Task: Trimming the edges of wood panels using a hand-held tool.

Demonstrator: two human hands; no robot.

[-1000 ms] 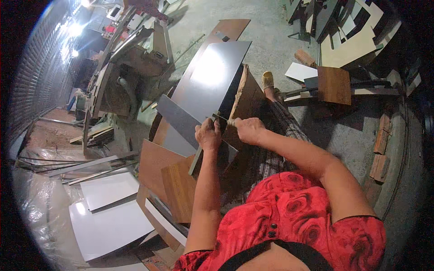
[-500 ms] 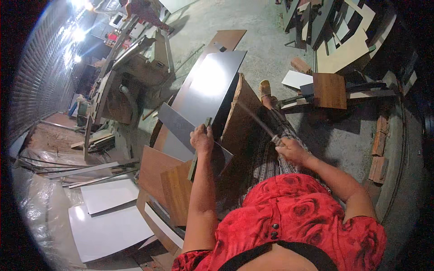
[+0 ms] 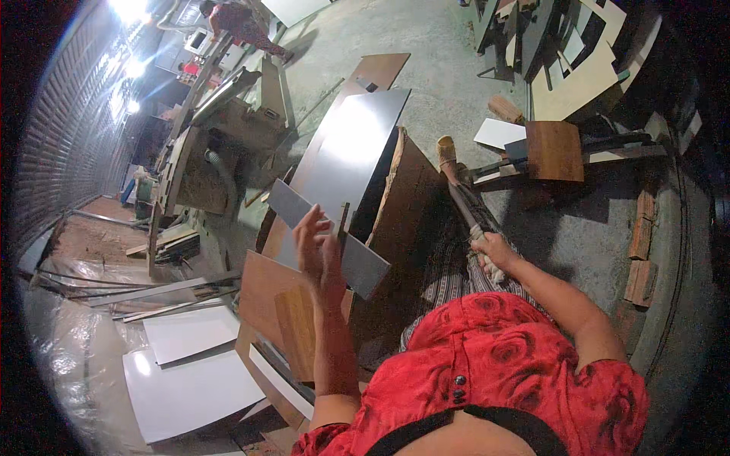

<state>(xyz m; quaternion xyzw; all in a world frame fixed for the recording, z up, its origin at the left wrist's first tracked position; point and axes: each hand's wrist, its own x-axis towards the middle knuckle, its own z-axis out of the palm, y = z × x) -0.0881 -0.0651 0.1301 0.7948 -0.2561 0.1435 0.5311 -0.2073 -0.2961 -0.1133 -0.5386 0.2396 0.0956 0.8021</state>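
Observation:
My left hand [image 3: 315,247] is raised over a narrow grey board [image 3: 366,267], its fingers apart and slightly blurred. Just right of the fingers is a thin dark strip [image 3: 344,219], which the hand does not seem to grip. The narrow board lies slantwise across a large glossy grey panel [image 3: 334,156], itself resting on brown boards. In my right hand [image 3: 496,254], near my patterned trouser leg, is a long, thin tool with a pale, cloth-wrapped handle [image 3: 476,232]. The tool's shaft points away toward my foot; its exact kind is unclear.
Brown wooden panels [image 3: 277,285] and white sheets [image 3: 190,334] lie at the lower left. A rough-edged upright board [image 3: 414,186] stands beside my leg. Offcuts [image 3: 555,150] and bricks [image 3: 640,283] are on the right. A person [image 3: 239,29] bends at the far left.
My left hand has let go of the dark strip and moved slightly left with fingers spreading. My right hand has swung the tool closer to my leg, pointing more steeply away.

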